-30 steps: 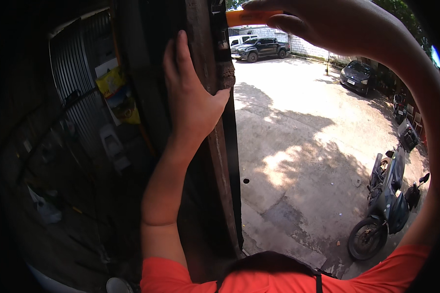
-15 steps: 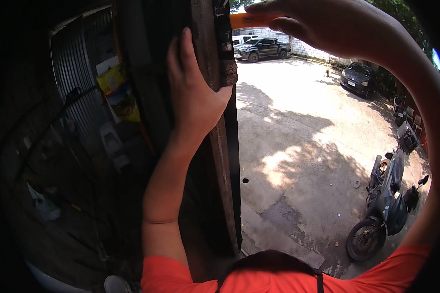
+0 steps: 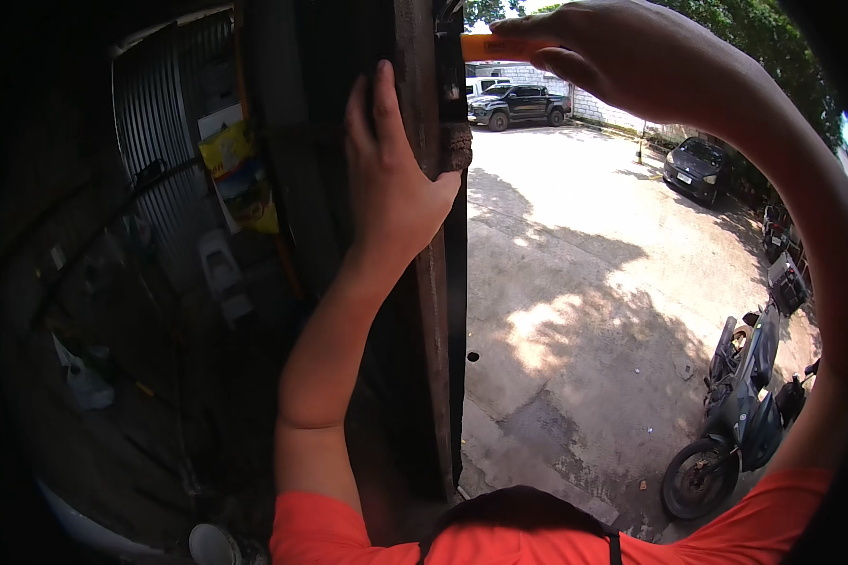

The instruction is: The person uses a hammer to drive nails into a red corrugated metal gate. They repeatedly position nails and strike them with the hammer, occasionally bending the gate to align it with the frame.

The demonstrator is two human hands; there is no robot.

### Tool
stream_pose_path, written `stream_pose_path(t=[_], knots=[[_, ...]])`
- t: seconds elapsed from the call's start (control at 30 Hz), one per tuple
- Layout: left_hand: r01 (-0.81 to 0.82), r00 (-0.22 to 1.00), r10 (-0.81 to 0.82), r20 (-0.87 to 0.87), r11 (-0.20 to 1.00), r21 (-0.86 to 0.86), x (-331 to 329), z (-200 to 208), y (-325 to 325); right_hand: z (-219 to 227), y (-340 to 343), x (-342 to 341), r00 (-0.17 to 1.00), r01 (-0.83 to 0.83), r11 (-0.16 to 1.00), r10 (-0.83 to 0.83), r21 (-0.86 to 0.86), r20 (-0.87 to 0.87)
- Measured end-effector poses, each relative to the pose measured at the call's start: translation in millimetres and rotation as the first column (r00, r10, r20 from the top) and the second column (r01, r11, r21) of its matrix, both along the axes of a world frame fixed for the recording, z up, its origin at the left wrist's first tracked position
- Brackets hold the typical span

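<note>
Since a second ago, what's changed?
View shifted slightly: the dark post, left hand and orange handle sit a bit farther right in frame. Nothing visibly taken or let go. Left hand stays against the post, right hand on the orange handle.

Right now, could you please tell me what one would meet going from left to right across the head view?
White plastic bag, corrugated metal sheet, yellow sack, left hand, orange handle, right hand, motorcycle.
</note>
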State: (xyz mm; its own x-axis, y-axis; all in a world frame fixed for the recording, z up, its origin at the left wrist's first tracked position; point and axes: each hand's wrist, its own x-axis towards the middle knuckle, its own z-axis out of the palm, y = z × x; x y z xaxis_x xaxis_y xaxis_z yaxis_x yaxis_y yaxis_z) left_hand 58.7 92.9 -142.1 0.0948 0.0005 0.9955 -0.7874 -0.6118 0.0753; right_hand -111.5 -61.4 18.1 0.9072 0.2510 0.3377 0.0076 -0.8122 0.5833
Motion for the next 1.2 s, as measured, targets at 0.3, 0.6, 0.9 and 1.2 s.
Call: stream_pose_path(t=[0.3,0.6,0.9,1.2], knots=[[0.06,0.998,-0.06,0.034,0.998,0.001,1,-7,-10,-9,-61,44,0.776,-0.432,0.853,0.517,-0.294,0.361],[0.026,0.999,-0.025,0.039,1.0,-0.007,1,-1,2,-8,-5,-14,0.968,-0.249,0.968,0.249,0.002,0.014],[0.034,0.999,-0.034,0.023,0.999,0.0,-1,-5,-2,-17,-5,-12,0.978,-0.206,0.978,0.206,0.006,0.02],[0.054,0.996,-0.054,0.07,0.998,0.01,2,-3,-2,-24,-8,-20,0.985,-0.169,0.984,0.167,0.063,0.032]])
